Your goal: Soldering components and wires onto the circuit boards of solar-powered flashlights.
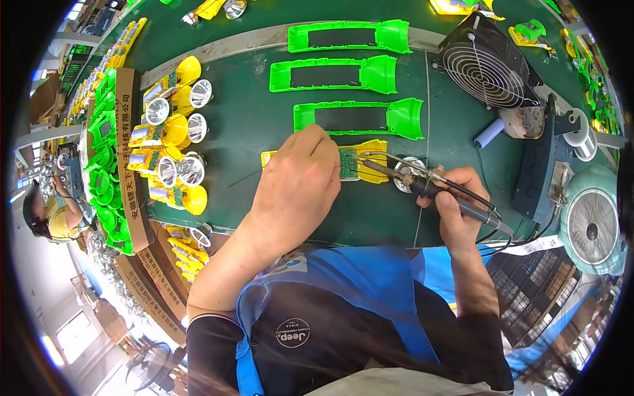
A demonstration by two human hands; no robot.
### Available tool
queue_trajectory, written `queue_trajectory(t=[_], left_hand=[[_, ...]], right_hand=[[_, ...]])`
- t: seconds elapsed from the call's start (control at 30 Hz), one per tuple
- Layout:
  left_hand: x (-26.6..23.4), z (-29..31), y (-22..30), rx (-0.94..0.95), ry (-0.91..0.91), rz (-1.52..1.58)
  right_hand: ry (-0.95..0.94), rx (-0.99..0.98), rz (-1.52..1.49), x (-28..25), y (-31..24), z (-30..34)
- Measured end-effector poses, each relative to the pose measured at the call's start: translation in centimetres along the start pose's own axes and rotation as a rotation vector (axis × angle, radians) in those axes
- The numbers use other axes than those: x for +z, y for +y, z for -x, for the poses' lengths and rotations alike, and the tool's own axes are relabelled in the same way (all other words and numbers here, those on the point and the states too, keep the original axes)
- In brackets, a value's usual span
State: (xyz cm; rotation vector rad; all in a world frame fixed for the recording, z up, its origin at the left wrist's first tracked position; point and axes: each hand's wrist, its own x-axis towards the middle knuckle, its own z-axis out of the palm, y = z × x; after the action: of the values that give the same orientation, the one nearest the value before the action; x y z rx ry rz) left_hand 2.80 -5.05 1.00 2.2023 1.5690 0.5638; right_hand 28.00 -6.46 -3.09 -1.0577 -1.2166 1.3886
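Note:
My right hand (460,214) grips a soldering iron (426,187) with a thin metal solder-feed tube along it. Its tip reaches over a small green circuit board (348,164) in a yellow flashlight housing (375,148). Over the left part of that housing, my left hand (300,181) is closed with fingers curled down; what they pinch is hidden. A thin dark wire (244,179) sticks out left of this hand. Partly behind the iron lies a shiny reflector (411,165). Just beyond my left fingers rests a green plastic frame (404,119).
Two more green frames (386,74) (395,36) lie farther back. Yellow assemblies with reflectors (175,130) line the left, beside a cardboard box (132,165) of green parts. At right stand a black fan (485,63), a blue cylindrical cell (489,133), a solder spool (581,135) and a dark soldering unit (545,171).

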Motion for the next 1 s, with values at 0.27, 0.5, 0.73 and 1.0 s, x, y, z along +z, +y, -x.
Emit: queue_trajectory(t=[0.27, 0.5, 0.73, 1.0], left_hand=[[0.2, 0.1, -0.1, -0.002, 0.021, 0.014], [0.1, 0.0, 0.0, -0.009, 0.033, 0.03], [0.2, 0.2, -0.1, -0.013, 0.049, 0.019], [0.1, -0.1, 0.1, -0.019, 0.024, 0.01]], right_hand=[[-0.096, 0.014, 0.079, 0.9, -0.3, -0.5], [-0.097, -0.038, 0.1, 0.9, 0.1, -0.6], [-0.153, -0.195, 0.114, 0.3, 0.1, -0.4], [-0.03, -0.028, -0.055, -0.3, 0.1, 0.2]])
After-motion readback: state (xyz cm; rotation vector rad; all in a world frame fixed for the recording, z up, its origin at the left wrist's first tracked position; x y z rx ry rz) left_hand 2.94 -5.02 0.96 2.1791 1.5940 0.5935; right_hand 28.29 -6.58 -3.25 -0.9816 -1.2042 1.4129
